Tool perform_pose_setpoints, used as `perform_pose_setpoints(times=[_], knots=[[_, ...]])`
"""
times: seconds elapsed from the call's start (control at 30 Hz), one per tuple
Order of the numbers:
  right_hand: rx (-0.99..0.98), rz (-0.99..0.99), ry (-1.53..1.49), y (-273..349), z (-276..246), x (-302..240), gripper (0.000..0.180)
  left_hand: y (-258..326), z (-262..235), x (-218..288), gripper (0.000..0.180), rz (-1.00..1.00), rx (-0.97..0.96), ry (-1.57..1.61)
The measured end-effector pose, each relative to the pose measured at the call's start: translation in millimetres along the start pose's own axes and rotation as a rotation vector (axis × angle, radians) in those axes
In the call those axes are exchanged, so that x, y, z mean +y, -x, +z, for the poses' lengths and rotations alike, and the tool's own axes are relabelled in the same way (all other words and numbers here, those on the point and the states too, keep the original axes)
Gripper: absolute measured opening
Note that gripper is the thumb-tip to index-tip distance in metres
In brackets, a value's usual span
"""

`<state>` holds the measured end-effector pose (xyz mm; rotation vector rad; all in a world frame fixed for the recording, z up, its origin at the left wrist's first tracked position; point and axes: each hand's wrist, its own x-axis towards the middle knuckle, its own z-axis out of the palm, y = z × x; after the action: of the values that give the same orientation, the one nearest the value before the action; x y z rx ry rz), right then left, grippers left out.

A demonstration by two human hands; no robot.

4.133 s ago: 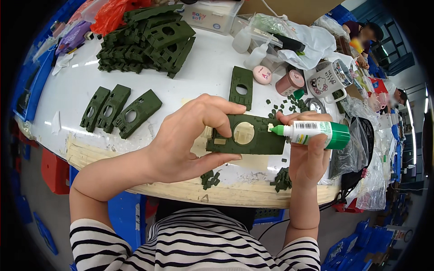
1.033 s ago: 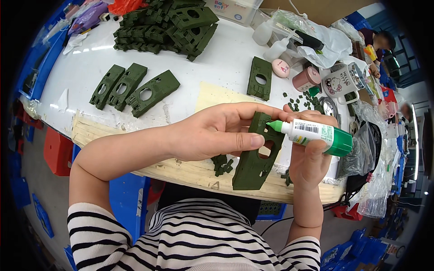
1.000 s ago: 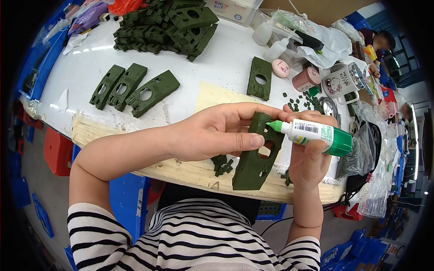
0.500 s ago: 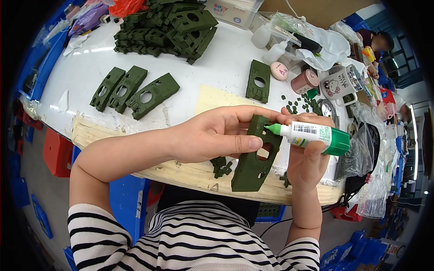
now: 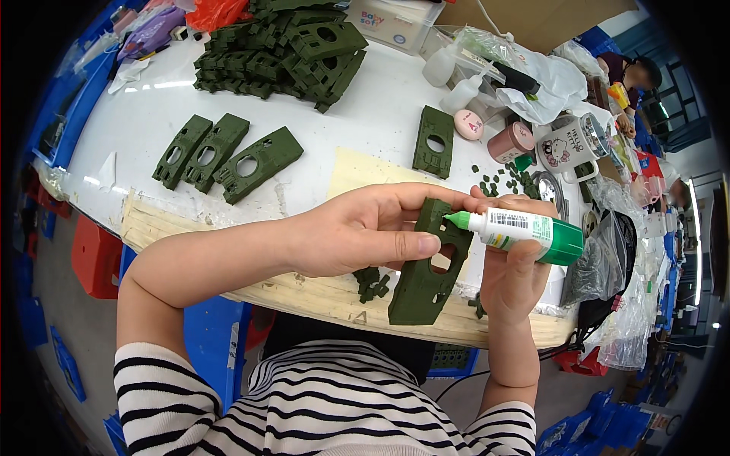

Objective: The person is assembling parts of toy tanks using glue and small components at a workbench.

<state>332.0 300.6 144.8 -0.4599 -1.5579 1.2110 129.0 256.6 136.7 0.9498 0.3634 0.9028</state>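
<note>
My left hand [image 5: 380, 232] grips a dark green plastic toy tank hull [image 5: 420, 292] by its upper part, with the thumb on its face. The hull is tilted over the table's near edge, and a round hole shows in it. In my right hand [image 5: 517, 277] is a white glue bottle [image 5: 525, 230] with a green base, lying nearly level. Its green nozzle points left, at the hull's upper end beside a small square opening; I cannot tell whether it touches. Small dark green parts [image 5: 371, 284] lie on the table below my left hand.
Three similar hulls [image 5: 258, 165] lie at the left, another hull [image 5: 434, 141] beyond my hands. A heap of hulls [image 5: 281, 57] stands at the back. Rightward are tiny green pieces [image 5: 511, 182], a pink jar [image 5: 511, 141], a mug [image 5: 563, 148] and plastic bags [image 5: 601, 258].
The glue bottle has shifted very slightly left and its nozzle sits a touch lower on the hull. Both hands keep their holds.
</note>
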Motion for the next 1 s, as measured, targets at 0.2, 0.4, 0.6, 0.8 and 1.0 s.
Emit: perform_pose_setpoints(times=[0.2, 0.4, 0.6, 0.8, 1.0], knots=[[-0.004, -0.002, 0.021, -0.6, 1.6, -1.4, 0.048, 0.5, 0.5, 0.5, 0.051, -0.004, 0.003, 0.002], [-0.002, -0.01, 0.028, -0.4, 1.8, -1.0, 0.047, 0.6, 0.7, 1.1, 0.051, -0.017, 0.011, 0.005], [-0.009, -0.012, 0.025, -1.1, 2.5, -2.1, 0.046, 0.0, 0.8, 1.4, 0.051, -0.019, 0.018, 0.001], [-0.008, -0.021, 0.031, -0.4, 0.6, 0.7, 0.046, 1.6, 0.7, 1.7, 0.051, -0.039, 0.032, 0.0], [-0.006, -0.002, 0.008, -0.4, 1.1, -0.4, 0.047, 1.1, 0.7, 2.8, 0.051, -0.036, 0.02, 0.005]])
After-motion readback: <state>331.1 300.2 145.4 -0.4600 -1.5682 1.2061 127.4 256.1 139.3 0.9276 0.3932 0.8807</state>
